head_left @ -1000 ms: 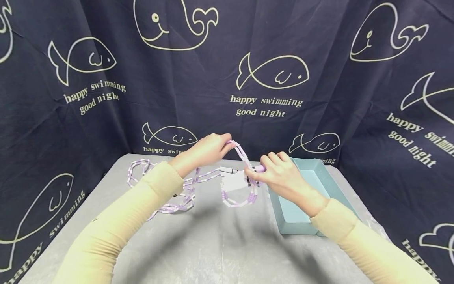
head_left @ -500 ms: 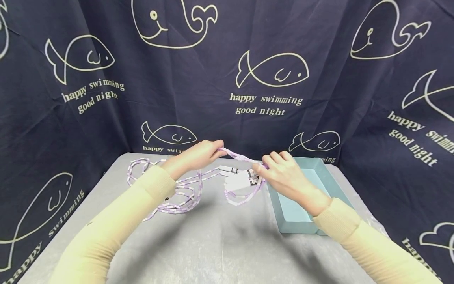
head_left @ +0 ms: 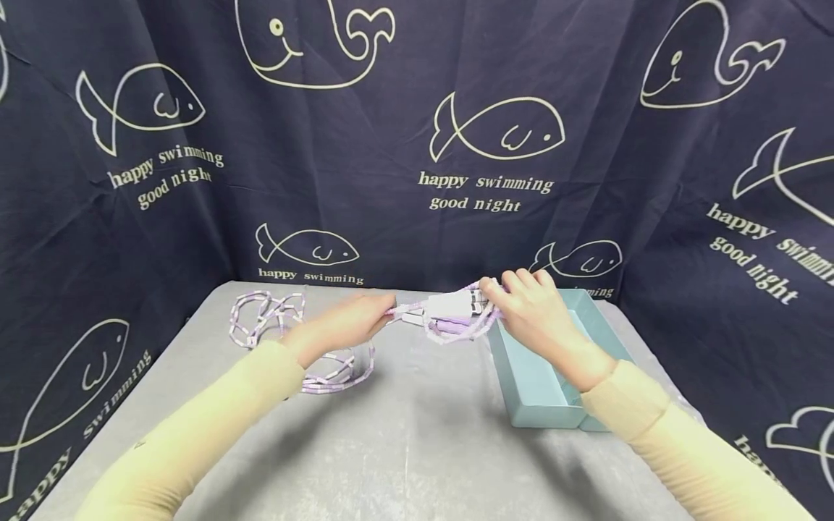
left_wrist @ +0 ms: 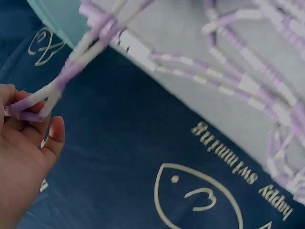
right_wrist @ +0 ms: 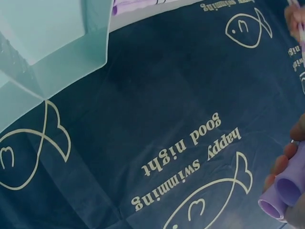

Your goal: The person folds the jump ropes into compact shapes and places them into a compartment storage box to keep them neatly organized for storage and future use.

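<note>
A beaded jump rope in purple and white is stretched between both hands over the table. My left hand (head_left: 348,318) grips a doubled end of its rope (left_wrist: 78,59); the fingers curl round the beads in the left wrist view. My right hand (head_left: 536,307) holds the other end, with white handles (head_left: 451,304) and purple rope loops hanging beside the fingers. In the right wrist view two hollow purple handles (right_wrist: 288,186) stick out of its grip. More purple and white beaded rope (head_left: 335,387) lies in loose loops on the table, partly hidden behind my left forearm.
A light blue open box (head_left: 544,416) stands on the right of the grey table (head_left: 391,463), below my right hand and wrist. Another rope tangle (head_left: 250,300) lies at the table's back left. Dark blue curtains (head_left: 378,159) with fish drawings enclose the back and sides.
My left hand has moved left and down, drawing the rope flatter and lower. The white handles beside my right hand have swung up. The right hand has shifted slightly right.
</note>
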`<state>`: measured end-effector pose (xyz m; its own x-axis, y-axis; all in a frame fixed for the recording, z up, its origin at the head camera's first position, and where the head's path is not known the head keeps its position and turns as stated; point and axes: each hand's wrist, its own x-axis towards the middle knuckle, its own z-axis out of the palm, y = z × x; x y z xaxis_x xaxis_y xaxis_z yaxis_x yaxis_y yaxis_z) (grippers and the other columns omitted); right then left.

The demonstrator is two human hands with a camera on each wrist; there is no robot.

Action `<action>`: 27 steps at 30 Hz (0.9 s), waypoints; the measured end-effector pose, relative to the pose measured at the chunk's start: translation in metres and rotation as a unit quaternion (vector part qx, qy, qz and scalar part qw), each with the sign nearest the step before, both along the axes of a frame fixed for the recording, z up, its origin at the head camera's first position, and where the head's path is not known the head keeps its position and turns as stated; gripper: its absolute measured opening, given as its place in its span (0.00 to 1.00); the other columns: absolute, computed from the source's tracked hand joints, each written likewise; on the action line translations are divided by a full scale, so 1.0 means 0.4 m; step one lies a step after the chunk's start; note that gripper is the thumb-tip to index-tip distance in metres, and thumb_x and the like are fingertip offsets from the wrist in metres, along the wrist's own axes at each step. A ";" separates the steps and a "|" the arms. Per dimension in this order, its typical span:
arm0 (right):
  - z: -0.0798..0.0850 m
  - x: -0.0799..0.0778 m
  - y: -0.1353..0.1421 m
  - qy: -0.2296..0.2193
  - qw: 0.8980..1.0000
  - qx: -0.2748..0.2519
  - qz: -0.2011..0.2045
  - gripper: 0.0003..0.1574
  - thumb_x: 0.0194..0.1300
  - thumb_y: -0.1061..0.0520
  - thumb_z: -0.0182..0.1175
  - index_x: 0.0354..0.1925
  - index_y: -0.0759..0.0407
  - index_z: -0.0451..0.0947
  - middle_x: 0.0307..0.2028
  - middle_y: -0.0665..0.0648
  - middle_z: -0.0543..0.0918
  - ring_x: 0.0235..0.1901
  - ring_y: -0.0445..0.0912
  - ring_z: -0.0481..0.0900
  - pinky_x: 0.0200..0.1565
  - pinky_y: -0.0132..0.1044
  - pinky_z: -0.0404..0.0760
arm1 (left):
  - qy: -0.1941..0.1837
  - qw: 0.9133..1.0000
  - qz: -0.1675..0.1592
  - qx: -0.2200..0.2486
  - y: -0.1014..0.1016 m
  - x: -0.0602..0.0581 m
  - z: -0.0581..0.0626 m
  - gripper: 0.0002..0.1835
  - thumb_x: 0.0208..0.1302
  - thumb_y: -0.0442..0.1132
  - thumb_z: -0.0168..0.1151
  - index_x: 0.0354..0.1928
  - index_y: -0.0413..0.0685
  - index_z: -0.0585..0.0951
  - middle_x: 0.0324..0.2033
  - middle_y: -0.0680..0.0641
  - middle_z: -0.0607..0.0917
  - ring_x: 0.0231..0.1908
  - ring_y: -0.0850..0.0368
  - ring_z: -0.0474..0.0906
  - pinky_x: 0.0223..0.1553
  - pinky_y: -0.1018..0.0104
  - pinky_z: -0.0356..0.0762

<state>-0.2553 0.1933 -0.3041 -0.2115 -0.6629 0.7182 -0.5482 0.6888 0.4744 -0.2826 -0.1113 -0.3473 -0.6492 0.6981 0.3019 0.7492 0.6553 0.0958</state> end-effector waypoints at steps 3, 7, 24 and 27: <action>0.005 -0.002 0.008 0.001 1.000 -0.008 -0.011 0.15 0.51 0.68 0.48 0.39 0.58 0.71 0.22 0.58 0.68 0.22 0.55 0.68 0.26 0.46 0.62 | -0.009 1.000 -0.002 -0.008 -0.001 0.023 -0.031 0.05 0.69 0.39 0.52 0.33 0.51 0.69 0.22 0.57 0.71 0.24 0.60 0.70 0.32 0.61 0.73; 0.007 -0.003 0.014 -0.009 1.000 -0.012 -0.018 0.19 0.45 0.69 0.54 0.39 0.59 0.70 0.22 0.58 0.68 0.23 0.55 0.69 0.27 0.46 0.63 | -0.021 1.000 0.000 -0.019 0.005 0.058 -0.060 0.07 0.70 0.41 0.50 0.32 0.53 0.69 0.21 0.59 0.69 0.24 0.61 0.68 0.33 0.62 0.71; 0.004 0.002 0.018 -0.086 0.993 -0.025 -0.070 0.26 0.43 0.67 0.59 0.45 0.59 0.71 0.24 0.58 0.72 0.25 0.56 0.74 0.24 0.44 0.63 | 0.000 0.999 -0.005 -0.046 0.031 0.140 -0.072 0.07 0.69 0.43 0.52 0.31 0.55 0.69 0.19 0.60 0.68 0.26 0.61 0.68 0.34 0.63 0.69; 0.002 0.002 0.014 -0.096 0.991 -0.028 -0.085 0.18 0.45 0.66 0.57 0.39 0.60 0.68 0.23 0.57 0.71 0.23 0.56 0.73 0.23 0.43 0.63 | -0.010 0.999 -0.009 -0.051 0.040 0.152 -0.070 0.07 0.69 0.43 0.51 0.31 0.55 0.70 0.19 0.60 0.70 0.25 0.61 0.70 0.35 0.62 0.71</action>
